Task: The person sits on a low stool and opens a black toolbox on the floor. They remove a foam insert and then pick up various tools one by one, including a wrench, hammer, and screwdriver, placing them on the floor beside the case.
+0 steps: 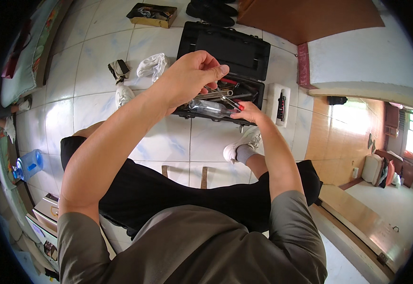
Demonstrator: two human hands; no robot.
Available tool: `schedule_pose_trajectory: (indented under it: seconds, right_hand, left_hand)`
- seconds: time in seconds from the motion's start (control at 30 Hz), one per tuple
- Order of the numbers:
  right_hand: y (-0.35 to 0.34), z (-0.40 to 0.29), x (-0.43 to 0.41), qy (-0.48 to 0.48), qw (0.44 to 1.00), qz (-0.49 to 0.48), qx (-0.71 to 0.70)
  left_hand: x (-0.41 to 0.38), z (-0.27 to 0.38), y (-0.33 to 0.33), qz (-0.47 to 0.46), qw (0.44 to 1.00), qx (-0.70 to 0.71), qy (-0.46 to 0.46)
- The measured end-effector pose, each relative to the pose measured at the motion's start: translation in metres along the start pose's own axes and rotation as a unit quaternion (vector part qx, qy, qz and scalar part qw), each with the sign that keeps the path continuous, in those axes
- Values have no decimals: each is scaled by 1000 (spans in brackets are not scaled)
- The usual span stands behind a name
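A black toolbox (pixel 224 122) lies with its lid (pixel 224 49) laid back on the tiled floor. Over its left part hovers my left hand (pixel 197 72), with fingers curled and thumb near the index finger; whatever lies inside the grasp is hidden. At the box's front right, my right hand (pixel 249 113) has its fingers around the red handle of a metal hand tool (pixel 232 102), whose exact kind I cannot tell. Beside that hand a clear bottle (pixel 208 108) lies along the front wall. Behind it sit a ring spanner (pixel 215 94) and other tools, partly covered by my left hand.
Right of the toolbox stands a white foam tray (pixel 273 103) with a black-and-red tool (pixel 281 106). White cloth (pixel 153 65) and a glove (pixel 119 70) lie left. A shallow box (pixel 152 22) and black shoes (pixel 210 12) are farther back. A water jug (pixel 30 165) lies far left.
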State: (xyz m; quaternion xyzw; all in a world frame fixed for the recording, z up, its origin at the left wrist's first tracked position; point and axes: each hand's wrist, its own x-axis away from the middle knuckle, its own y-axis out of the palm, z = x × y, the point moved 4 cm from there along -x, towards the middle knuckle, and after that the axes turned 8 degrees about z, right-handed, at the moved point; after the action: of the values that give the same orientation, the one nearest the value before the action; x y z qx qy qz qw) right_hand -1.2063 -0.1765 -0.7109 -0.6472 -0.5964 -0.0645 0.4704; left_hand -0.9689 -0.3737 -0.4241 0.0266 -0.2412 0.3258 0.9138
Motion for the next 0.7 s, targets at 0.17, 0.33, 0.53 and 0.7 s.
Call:
schedule_pose_trajectory:
  seconds: [0.17,0.33,0.53,0.7]
  right_hand:
    - [-16,-19,21,-25,997,29,-63]
    - [-73,-68,70,-21,998,41,-33]
    - [-140,-77,159,-9,983,41,-179]
    - [-202,-36,228,-6,959,165,-231]
  left_hand:
    - [1,2,4,-17,1000,4,23]
    - [1,-8,5,-7,989,-108,104]
    - [21,0,12,-28,969,-201,141]
    - [33,3,11,2,964,-215,155]
